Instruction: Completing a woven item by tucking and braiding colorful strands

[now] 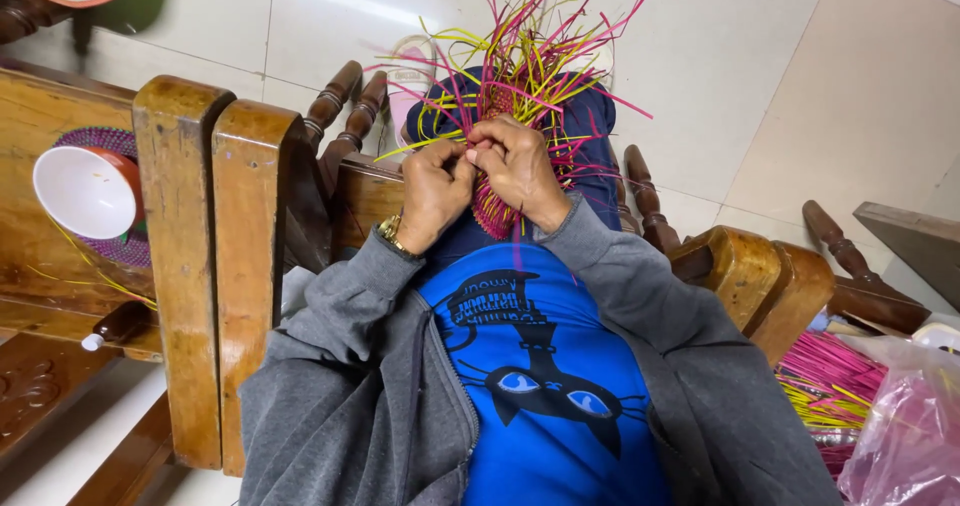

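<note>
A half-woven basket piece [497,211] of pink and yellow strips rests on my lap, its loose strip ends [530,56] fanning out toward the floor. My left hand [432,191], with a gold watch at the wrist, pinches strips at the woven edge. My right hand [520,171] is pressed against it, fingers curled over the same strips. Both hands meet above the weave. My grey jacket sleeves and blue shirt fill the lower part of the view.
I sit in a wooden armchair with thick armrests [245,266]. A white-lined red cup [88,191] stands on a purple woven mat at left. Bundles of pink and yellow strips [825,381] and a pink plastic bag [905,436] lie at right. The floor is pale tile [720,56].
</note>
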